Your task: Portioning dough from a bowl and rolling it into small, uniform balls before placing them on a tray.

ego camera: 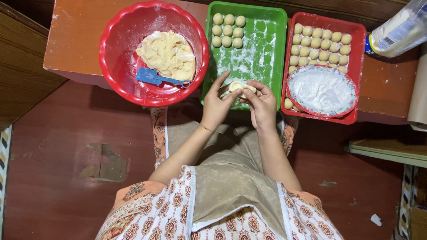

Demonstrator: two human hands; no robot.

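Both hands — left hand point(216, 104), right hand point(262, 103) — pinch one soft, sticky-looking dough piece point(240, 88) at the green tray's point(279, 44) six o'clock edge, best cradled underneath.

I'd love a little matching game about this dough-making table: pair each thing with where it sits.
Things:
1. blue scraper
2. plate of flour
3. nine dough balls
4. dough piece

Places:
A. in the green tray
B. in the red bowl
C. between the left hand and right hand
D. on the red tray

Pairs: 1-B, 2-D, 3-A, 4-C
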